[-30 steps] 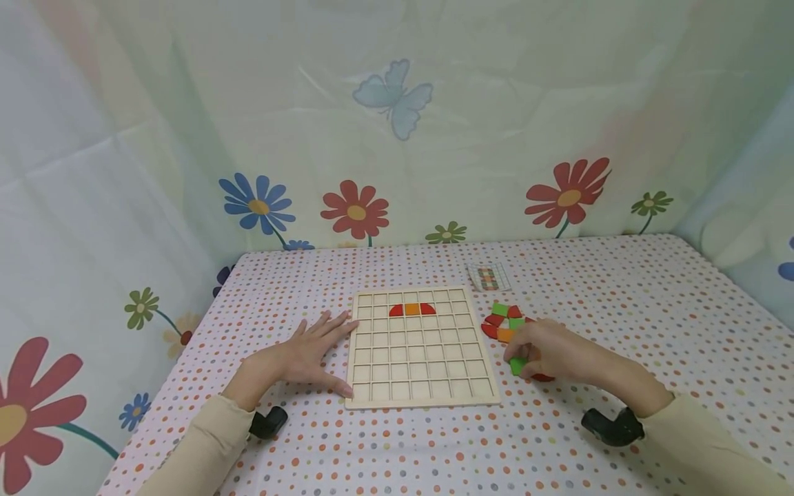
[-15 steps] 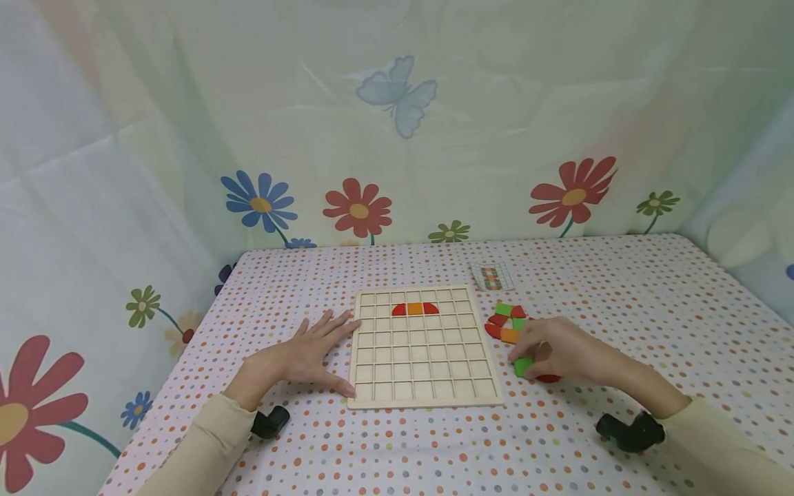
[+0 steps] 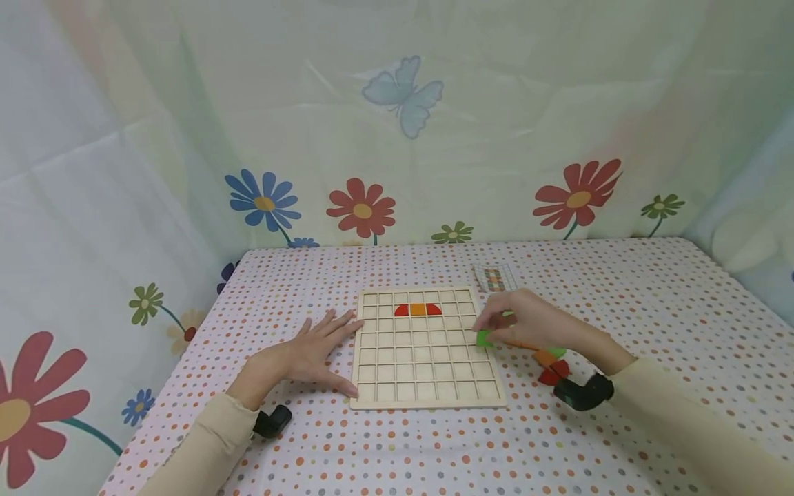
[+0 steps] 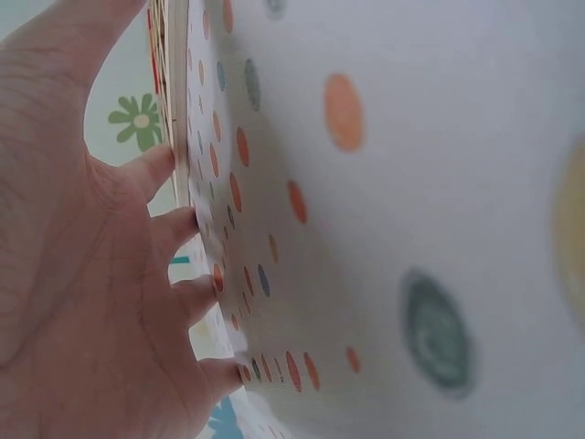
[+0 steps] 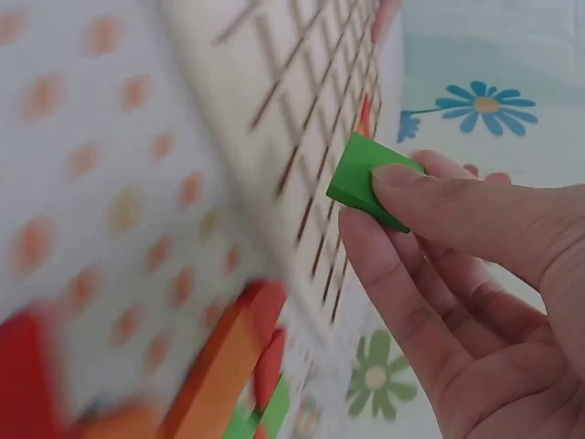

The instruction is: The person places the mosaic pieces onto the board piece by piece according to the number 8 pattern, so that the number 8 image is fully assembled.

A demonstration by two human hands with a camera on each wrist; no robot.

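Note:
A wooden grid board (image 3: 428, 373) lies on the dotted cloth. In one of its upper rows sit an orange square tile (image 3: 418, 310) and, on either side of it, a red rounded tile (image 3: 402, 311) and another red rounded tile (image 3: 433, 310). My left hand (image 3: 304, 358) rests with spread fingers, its thumb and index finger touching the board's left edge. My right hand (image 3: 527, 320) is over the board's right edge and pinches a green square tile (image 5: 370, 178) between thumb and fingers.
Loose red, orange and green tiles (image 3: 554, 372) lie right of the board, partly hidden beneath my right hand and wrist. A small pattern card (image 3: 495, 277) lies behind them. Each wrist carries a black camera (image 3: 583, 393). A printed curtain (image 3: 279, 103) stands behind the table.
My right hand has picked up the green tile from the loose pieces and moved left and away from me to the board's right edge. My left hand stays put.

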